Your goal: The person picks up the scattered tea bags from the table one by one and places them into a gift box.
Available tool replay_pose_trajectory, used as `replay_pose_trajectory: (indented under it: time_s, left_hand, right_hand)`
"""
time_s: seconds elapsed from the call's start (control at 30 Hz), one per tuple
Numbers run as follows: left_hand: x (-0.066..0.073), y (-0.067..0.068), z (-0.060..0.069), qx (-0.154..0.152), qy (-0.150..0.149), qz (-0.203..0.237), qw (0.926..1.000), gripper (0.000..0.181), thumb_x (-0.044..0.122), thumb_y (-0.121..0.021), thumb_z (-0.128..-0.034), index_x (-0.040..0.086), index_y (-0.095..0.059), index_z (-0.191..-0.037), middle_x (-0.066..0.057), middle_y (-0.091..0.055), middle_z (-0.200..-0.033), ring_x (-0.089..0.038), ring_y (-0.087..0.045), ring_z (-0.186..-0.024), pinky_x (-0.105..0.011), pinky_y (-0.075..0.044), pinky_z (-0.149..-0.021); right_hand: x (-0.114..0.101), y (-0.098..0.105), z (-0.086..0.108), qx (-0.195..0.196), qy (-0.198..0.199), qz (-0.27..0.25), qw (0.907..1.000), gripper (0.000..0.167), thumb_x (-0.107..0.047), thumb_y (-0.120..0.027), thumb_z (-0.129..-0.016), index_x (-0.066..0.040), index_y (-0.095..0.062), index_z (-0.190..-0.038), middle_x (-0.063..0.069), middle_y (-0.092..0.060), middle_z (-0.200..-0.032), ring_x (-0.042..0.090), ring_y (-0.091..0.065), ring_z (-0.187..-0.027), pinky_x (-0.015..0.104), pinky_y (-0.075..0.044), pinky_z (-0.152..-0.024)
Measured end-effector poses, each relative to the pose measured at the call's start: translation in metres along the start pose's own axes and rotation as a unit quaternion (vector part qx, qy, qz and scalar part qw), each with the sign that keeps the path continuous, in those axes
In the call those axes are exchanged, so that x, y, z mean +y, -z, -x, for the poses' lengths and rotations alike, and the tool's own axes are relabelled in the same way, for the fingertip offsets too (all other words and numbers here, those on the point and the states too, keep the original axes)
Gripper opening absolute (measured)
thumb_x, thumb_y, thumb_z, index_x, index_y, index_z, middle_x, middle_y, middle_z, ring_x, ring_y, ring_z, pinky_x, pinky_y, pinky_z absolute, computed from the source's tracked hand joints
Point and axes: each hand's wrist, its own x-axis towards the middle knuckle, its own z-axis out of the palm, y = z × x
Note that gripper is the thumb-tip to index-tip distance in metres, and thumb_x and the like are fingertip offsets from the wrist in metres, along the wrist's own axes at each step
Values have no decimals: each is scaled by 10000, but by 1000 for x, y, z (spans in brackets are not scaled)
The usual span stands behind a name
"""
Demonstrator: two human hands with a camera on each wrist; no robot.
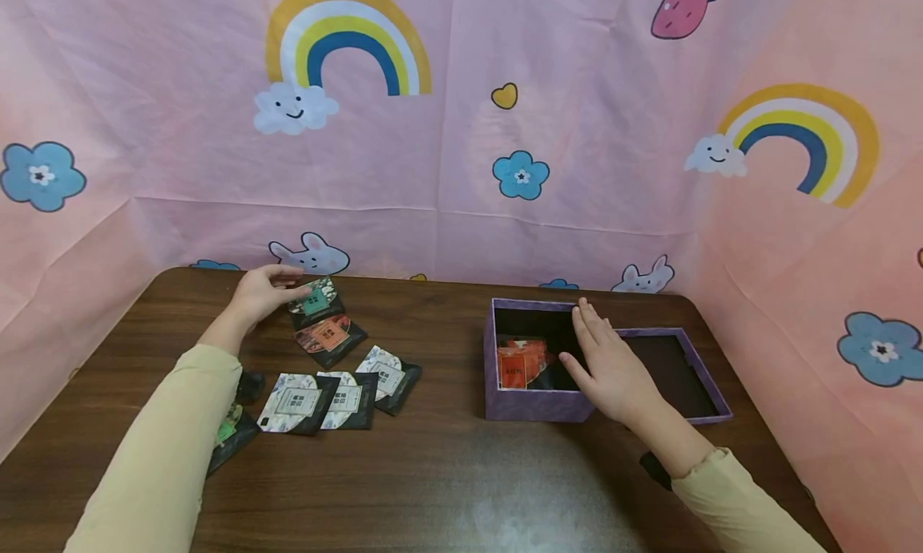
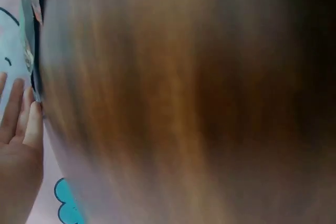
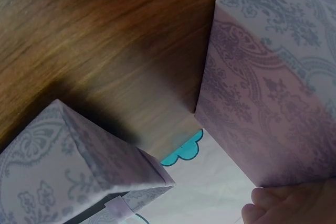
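My left hand (image 1: 263, 298) is at the far left, its fingertips touching a green-labelled sachet (image 1: 316, 299); in the left wrist view its fingers look straight. That sachet overlaps an orange-labelled sachet (image 1: 330, 337). My right hand (image 1: 611, 369) rests with extended fingers on the right wall of an uncovered purple box (image 1: 537, 407). Inside the box lies a red-labelled sachet (image 1: 522, 362), partly hidden by the wall. In the right wrist view, fingers (image 3: 278, 205) touch the rim of the patterned box (image 3: 262, 93).
Nearer than the left hand lie white-labelled sachets (image 1: 297, 403) and a green-labelled sachet (image 1: 234, 433), partly behind the sleeve. The purple lid (image 1: 710, 377) lies upturned right of the box. A printed pink cloth (image 1: 461, 240) hangs behind the wooden table (image 1: 433, 489).
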Motion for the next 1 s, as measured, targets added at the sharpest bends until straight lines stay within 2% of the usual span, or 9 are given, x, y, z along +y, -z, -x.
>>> replay_pose_trajectory:
  time_s: [0.2, 0.37, 0.6, 0.8, 1.0]
  left_hand:
    - [-6, 0, -3, -158, -74, -145, 9997, 652, 206, -725, -1027, -81, -455, -1546, -358, -404, -1604, -537, -397, -1491, -627, -370, -1226]
    - [-6, -2, -5, -313, -245, -524, 9978, 721, 191, -756, -1000, -91, -411, -1567, -372, -408, -1591, -548, -383, -1491, -649, -348, -1228]
    - [-10, -2, -6, -394, -543, -989, 9928, 757, 184, -799, -962, -96, -423, -1556, -383, -404, -1562, -565, -399, -1447, -683, -339, -1209]
    - [-10, -2, -4, -395, -642, -1094, 9911, 751, 206, -797, -969, -92, -433, -1555, -380, -430, -1530, -560, -421, -1413, -697, -342, -1190]
    - [-14, -3, -6, -355, -611, -1130, 9911, 699, 182, -777, -970, -90, -466, -1534, -373, -435, -1548, -560, -409, -1420, -712, -338, -1182]
  right_hand:
    - [0, 0, 2, -45, -54, -31, 10000, 779, -406, -498, -1113, 53, -198, -1667, 225, -122, -1776, 408, -181, -1646, 602, -220, -1315]
    - [-1, 0, 3, -48, -97, -60, 9999, 776, -398, -503, -1112, 47, -196, -1669, 222, -118, -1777, 401, -177, -1648, 598, -215, -1319]
    - [-1, 0, 3, -10, -78, -19, 10000, 774, -394, -510, -1108, 50, -209, -1666, 235, -148, -1770, 403, -187, -1646, 598, -223, -1316]
    - [0, 0, 2, 9, -70, 8, 10000, 774, -381, -518, -1104, 46, -205, -1668, 232, -152, -1770, 398, -186, -1648, 601, -224, -1315]
    - [-1, 0, 1, 13, -34, 9, 10000, 774, -387, -514, -1105, 51, -209, -1666, 233, -153, -1770, 399, -186, -1647, 602, -222, -1315]
